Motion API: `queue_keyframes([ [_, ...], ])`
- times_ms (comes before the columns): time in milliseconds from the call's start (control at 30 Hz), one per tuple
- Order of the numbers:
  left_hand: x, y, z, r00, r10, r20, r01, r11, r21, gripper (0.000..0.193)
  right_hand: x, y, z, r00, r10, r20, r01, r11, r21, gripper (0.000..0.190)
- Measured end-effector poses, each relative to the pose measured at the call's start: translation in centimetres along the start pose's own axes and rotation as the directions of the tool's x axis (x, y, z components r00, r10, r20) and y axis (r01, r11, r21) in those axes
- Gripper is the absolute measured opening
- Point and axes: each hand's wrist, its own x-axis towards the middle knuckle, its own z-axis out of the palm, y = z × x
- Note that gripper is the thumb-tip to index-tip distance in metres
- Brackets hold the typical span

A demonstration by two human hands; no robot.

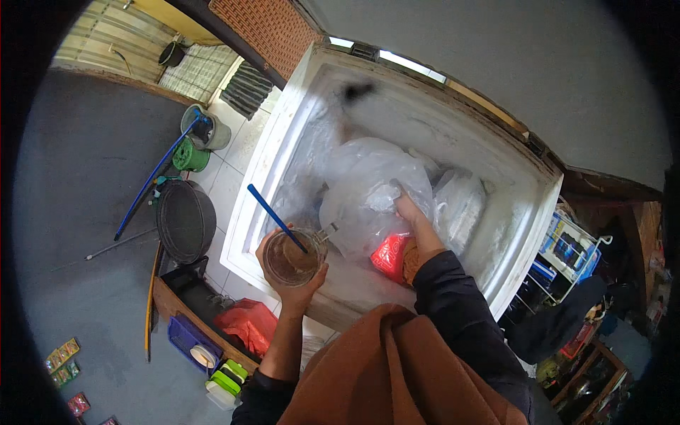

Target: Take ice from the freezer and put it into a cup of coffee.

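Note:
My left hand (292, 265) is wrapped around a clear glass mug (295, 257) with brown contents and a blue straw (271, 212) leaning out of it. The mug is over the near left edge of an open white chest freezer (260, 159). Inside the freezer my right hand (408, 207) reaches to a large translucent plastic bag (380, 164); its fingertips are partly hidden at a clump that looks like ice, so its grip cannot be made out. A red package (390, 257) and a brown item lie beneath my right wrist. Another clear bag (459, 204) is to the right.
Frost coats the freezer walls. At left stand a dark round tub (186, 222), a grey bucket (218, 133) and a blue-handled pole (154, 172). A purple basket (194, 340) and a red plastic bag (247, 324) are nearer. A white wire rack (571, 255) stands right.

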Motion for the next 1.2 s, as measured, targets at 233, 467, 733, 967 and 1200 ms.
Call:
queue_keyframes([
  [233,0.0,-0.3,0.1,1.000,-0.017,-0.020,0.018,0.998,0.057,0.088,-0.5,1.8,-0.2,1.000,0.021,-0.013,-0.021,1.000,-0.007,0.048],
  [467,-0.2,-1.1,-0.3,1.000,0.001,-0.016,0.001,0.997,0.077,0.089,0.4,3.2,-0.1,0.998,0.054,-0.014,-0.054,0.998,0.018,0.046],
  [733,-0.1,-0.3,0.5,0.999,0.042,-0.011,-0.042,0.998,-0.045,0.075,2.7,3.2,-0.7,0.993,0.114,-0.027,-0.114,0.993,0.032,0.044],
  [967,0.9,0.5,1.1,1.000,0.001,0.006,-0.001,1.000,-0.002,0.073,-8.2,-3.6,0.9,0.999,-0.043,-0.018,0.043,0.999,-0.015,0.037],
  [1200,2.4,0.7,5.3,0.999,0.027,0.038,-0.022,0.990,-0.139,0.078,-16.6,-10.8,-3.9,0.987,-0.021,-0.158,0.009,0.997,-0.072,0.041],
])
